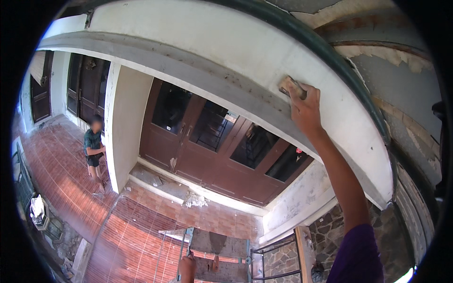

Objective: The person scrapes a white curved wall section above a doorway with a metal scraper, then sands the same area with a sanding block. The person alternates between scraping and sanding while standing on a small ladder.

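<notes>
Up on the white beam [226, 35], my right hand [309, 104] is closed around a small, worn, brownish block [291, 87] that looks like a sanding block. The block lies against the beam's face, just above its grey lower band [226, 78]. Low down, my left hand [187, 268] is wrapped around the green metal frame [190, 233] of a scaffold or stepladder, with part of its grip hidden. Beside that hand, on the frame's worn boards [231, 243], lies a tool with a wooden handle [215, 264] and a broad, dark blade.
A green pipe [311, 40] runs along the beam's upper edge, below damaged ceiling. Brown doors [207, 155] with glass panes stand beneath the beam. White rubble [194, 200] lies by their step. Left, another person [93, 146] is beside a pillar [127, 127] on the red tiled floor [61, 155].
</notes>
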Available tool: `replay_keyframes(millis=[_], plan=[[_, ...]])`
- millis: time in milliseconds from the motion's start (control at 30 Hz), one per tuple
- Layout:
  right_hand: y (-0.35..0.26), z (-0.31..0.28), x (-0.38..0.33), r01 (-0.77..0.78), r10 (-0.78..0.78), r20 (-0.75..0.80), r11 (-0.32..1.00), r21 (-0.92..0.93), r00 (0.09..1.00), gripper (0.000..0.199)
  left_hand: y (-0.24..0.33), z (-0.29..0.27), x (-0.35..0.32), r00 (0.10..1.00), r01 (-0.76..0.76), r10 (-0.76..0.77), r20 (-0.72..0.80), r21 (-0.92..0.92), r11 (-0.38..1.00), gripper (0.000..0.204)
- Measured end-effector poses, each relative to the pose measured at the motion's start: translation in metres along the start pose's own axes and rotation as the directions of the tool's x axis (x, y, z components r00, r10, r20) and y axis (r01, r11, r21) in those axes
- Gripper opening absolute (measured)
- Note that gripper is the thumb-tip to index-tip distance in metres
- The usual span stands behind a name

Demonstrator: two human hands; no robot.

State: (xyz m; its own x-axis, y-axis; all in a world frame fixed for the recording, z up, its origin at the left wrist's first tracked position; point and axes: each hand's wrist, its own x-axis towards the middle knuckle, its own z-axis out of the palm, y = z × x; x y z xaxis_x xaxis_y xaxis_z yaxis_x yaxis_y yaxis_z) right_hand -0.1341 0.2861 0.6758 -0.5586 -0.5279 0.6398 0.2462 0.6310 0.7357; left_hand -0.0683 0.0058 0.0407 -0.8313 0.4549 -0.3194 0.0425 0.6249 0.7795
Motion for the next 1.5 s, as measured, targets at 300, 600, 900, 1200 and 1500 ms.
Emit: replay_keyframes(millis=[300, 600, 900, 1200, 1500], plan=[[0.005, 0.006, 0.004, 0.027, -0.027, -0.007, 0.999, -0.019, 1.0, 0.055, 0.002, -0.002, -0.001, 1.0, -0.016, 0.016, 0.008, -0.001, 1.0, 0.063], [0.004, 0.009, 0.022, -0.137, 0.138, -0.01, 0.989, 0.063, 0.99, 0.048, 0.016, -0.016, -0.011, 0.999, 0.045, -0.045, 0.017, 0.02, 0.999, 0.065], [0.0, 0.01, 0.026, -0.1, 0.102, -0.039, 0.994, 0.05, 0.994, 0.049, 0.019, -0.019, -0.013, 0.995, 0.1, -0.101, 0.02, 0.044, 0.994, 0.064], [0.002, 0.012, 0.025, -0.107, 0.11, -0.027, 0.989, 0.107, 0.994, 0.052, 0.017, -0.021, -0.012, 0.998, 0.05, -0.049, 0.026, -0.036, 0.998, 0.065], [0.007, 0.02, 0.023, -0.071, 0.077, -0.086, 0.995, 0.072, 0.993, 0.053, 0.09, -0.007, -0.029, 0.752, -0.618, 0.659, 0.029, 0.379, 0.688, 0.078]])
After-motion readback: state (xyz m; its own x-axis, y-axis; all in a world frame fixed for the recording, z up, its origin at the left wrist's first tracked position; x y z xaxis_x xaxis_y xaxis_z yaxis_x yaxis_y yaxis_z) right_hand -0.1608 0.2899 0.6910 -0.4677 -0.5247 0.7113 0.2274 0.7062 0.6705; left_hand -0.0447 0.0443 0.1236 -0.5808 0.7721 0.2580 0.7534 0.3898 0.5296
